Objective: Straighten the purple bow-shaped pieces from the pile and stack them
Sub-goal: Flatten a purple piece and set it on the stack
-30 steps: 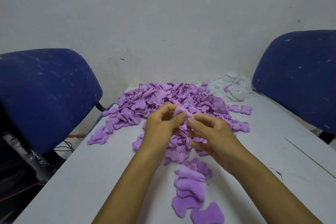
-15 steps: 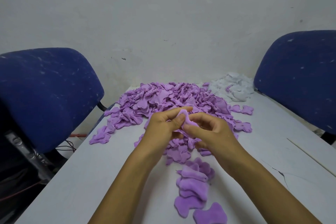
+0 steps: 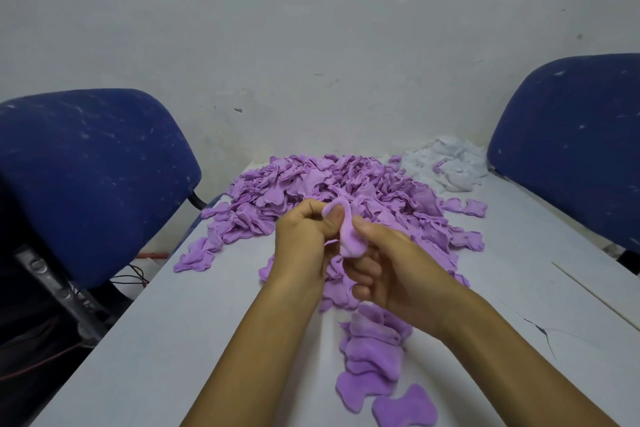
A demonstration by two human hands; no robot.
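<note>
Both hands are pinching one curled purple piece (image 3: 348, 236) above the pile (image 3: 332, 191): my left hand (image 3: 304, 239) is clamping its top, my right hand (image 3: 391, 263) its lower edge. I should be pulling gently apart, flattening it before laying it on the stack (image 3: 374, 357) on the counter (image 3: 173, 340).

Both hands, left hand (image 3: 304, 239) and right hand (image 3: 398, 270), pinch one purple piece (image 3: 348, 236) above the pile (image 3: 311, 184).

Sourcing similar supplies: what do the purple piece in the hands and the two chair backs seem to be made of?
Purple piece: probably soft fleece or felt with a matte nap; it curls limply between both hands. Chair backs: blue woven upholstery, likely padded, matte, flecked with pale lint.
</note>
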